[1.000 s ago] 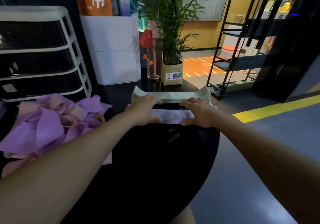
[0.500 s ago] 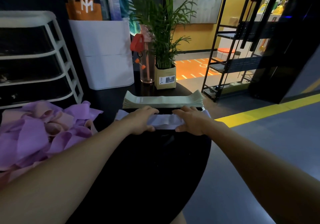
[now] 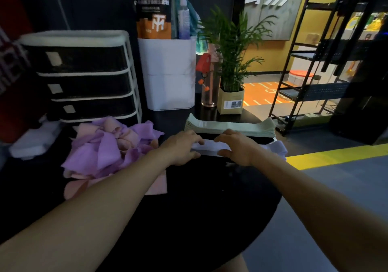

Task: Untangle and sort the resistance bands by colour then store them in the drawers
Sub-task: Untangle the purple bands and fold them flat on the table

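Now both hands have drawn closer together on the pale lilac band [image 3: 210, 146]: left hand [image 3: 182, 146] and right hand [image 3: 237, 148] each pinch it. Folded green bands [image 3: 231, 125] lie just beyond the grip, tangled purple-pink bands [image 3: 109, 147] left of it on the tabletop [image 3: 199, 208].

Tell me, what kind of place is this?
Probably a gym or fitness studio. A heap of purple and pink resistance bands lies on the black table, a neat stack of green bands sits beyond the hands, and black metal racks stand over a floor with a yellow line.
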A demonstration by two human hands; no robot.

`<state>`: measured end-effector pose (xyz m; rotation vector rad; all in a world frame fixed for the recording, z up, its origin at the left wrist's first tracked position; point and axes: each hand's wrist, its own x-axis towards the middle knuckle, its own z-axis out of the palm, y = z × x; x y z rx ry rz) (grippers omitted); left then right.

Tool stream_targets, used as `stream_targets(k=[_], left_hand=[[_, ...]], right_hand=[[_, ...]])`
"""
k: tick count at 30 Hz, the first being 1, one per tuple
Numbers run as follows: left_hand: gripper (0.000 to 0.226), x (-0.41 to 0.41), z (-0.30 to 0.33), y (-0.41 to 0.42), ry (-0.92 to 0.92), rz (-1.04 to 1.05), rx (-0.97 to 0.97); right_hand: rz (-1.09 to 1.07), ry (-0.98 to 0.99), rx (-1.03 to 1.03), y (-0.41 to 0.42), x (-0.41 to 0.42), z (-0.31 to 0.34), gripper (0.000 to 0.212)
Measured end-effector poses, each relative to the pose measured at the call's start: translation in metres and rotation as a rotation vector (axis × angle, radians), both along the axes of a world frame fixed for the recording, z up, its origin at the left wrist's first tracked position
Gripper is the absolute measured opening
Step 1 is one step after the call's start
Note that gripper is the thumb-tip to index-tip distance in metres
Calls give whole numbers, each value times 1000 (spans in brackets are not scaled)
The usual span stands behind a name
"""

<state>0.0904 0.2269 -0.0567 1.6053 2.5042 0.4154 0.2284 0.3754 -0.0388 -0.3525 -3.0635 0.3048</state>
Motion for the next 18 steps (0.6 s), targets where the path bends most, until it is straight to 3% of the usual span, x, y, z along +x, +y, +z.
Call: stream_targets(k=[8,14,18], left_hand=[[30,-22,24,-92,159,192,141],[45,-45,34,-182,274,328,51],[34,-55,18,-229,130,404,-15]], right_hand=[[97,56,-50,-79,-48,18,49],[204,21,-90,-141,-81,24,48],[277,18,-71,-168,-97,28,59]])
